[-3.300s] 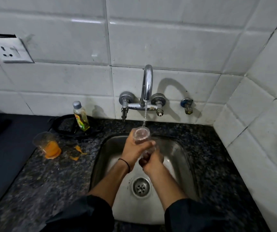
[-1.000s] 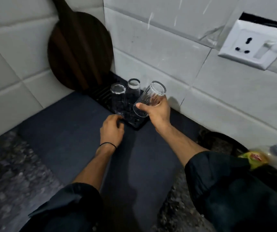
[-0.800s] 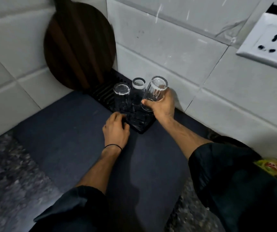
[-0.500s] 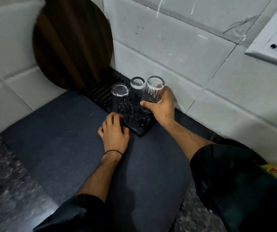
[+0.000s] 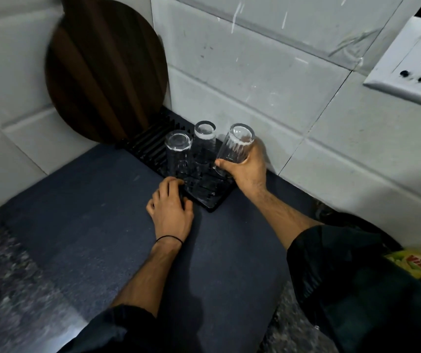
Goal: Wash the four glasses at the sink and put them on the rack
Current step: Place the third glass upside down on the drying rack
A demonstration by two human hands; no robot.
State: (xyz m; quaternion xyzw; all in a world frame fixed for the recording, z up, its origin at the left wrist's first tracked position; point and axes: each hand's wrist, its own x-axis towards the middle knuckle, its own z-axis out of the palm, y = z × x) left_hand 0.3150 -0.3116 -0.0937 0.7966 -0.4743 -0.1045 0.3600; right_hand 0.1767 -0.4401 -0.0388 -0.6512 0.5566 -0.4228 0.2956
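Right, two down and racked: the front glass (image 5: 178, 151) and the back glass (image 5: 205, 141) both stand mouth-down on the black rack (image 5: 150, 146), side by side, empty and see-through. My right hand (image 5: 247, 169) is wrapped round the third glass (image 5: 234, 149), base up and tilted, at the rack's right end just beside the back glass. Whether its rim has met the slats I can't tell; my own fingers hide it. My left hand (image 5: 171, 207) grips nothing, its fingertips resting on the rack's near edge, steadying it by the look of things. So my hands are apart, one on each job.

By my count that's three of four nearly done. The fourth glass isn't in sight, so I reckon it needs washing and racking after this one settles upright. The rack's left half, by the wooden board (image 5: 105, 70) leaning in the corner, has bare slats.
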